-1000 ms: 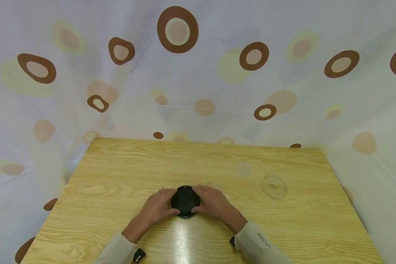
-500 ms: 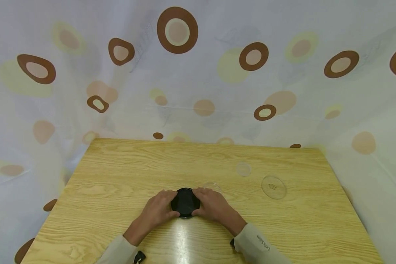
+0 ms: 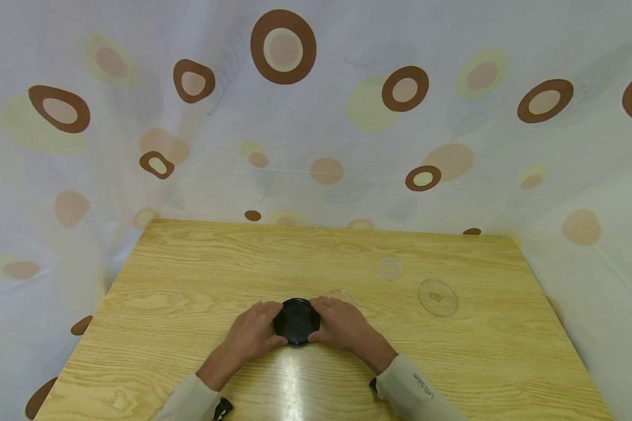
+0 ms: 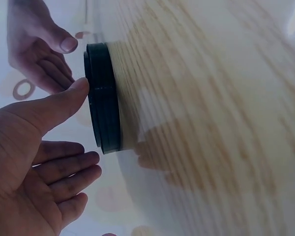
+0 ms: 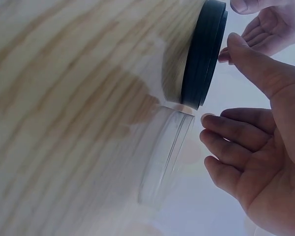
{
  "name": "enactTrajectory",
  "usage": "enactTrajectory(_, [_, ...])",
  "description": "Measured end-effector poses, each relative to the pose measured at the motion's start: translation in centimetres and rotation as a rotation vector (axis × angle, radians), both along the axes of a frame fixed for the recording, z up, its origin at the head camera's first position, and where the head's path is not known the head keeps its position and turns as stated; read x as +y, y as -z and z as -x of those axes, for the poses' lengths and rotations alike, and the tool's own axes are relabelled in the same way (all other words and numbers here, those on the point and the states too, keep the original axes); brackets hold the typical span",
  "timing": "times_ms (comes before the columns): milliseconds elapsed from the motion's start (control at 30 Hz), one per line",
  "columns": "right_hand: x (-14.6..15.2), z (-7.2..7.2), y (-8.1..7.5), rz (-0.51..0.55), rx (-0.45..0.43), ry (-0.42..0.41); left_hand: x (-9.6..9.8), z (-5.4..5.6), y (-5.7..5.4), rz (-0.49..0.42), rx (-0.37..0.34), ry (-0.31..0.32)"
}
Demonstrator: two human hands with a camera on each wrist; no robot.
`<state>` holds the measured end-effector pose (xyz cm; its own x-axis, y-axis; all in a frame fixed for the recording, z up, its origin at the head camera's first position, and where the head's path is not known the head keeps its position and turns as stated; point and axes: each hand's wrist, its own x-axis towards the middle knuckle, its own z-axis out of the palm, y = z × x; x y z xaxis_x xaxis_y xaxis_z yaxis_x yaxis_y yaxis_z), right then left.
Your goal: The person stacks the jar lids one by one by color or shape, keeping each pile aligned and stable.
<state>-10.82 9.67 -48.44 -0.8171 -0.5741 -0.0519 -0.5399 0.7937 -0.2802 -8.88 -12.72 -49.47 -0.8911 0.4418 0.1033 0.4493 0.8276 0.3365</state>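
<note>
A pale cloth (image 3: 216,137) printed with brown, peach and yellow rounds covers the walls around a wooden table (image 3: 200,257), whose pale grain catches a bright glare near the front edge. Two light sleeves (image 3: 418,394) come in from the front. From them reach the left hand (image 3: 250,333) and the right hand (image 3: 342,324), one on each side of a black disc (image 3: 296,321) lying flat on the table. Both hands are spread in a wide arc, thumbs well apart from the loosely bent fingers, and neither is wrapped around anything. In the head view, thumbs and forefingers frame the rim at either side; how firmly they touch it cannot be told. The left wrist view puts the left thumb tip at the upper edge of the disc, its other fingers hanging free. Near the table's right side lies a large clear plate (image 3: 438,297) with dark print at its middle. A clear dish (image 5: 164,155) stands just beside the disc, partly hidden by the right hand in the head view. Farther back is a small clear round (image 3: 390,269). Smallest are a black fastening (image 3: 222,408) at the left cuff and dark lettering (image 3: 423,386) on the right sleeve.
</note>
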Motion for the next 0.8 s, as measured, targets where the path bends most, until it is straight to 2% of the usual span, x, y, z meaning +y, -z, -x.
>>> enactTrajectory(200, [0.6,-0.1,0.1,0.021,0.016,-0.003,0.2,0.2,-0.4,-0.011,-0.037,-0.02])
enactTrajectory(500, [1.4,-0.5,0.0,0.025,0.035,-0.012,0.6,0.4,-0.5,-0.049,-0.003,0.025])
enactTrajectory(800, [2.9,-1.2,-0.6,0.047,0.023,0.019,1.5,0.8,-1.3,-0.082,-0.082,0.022])
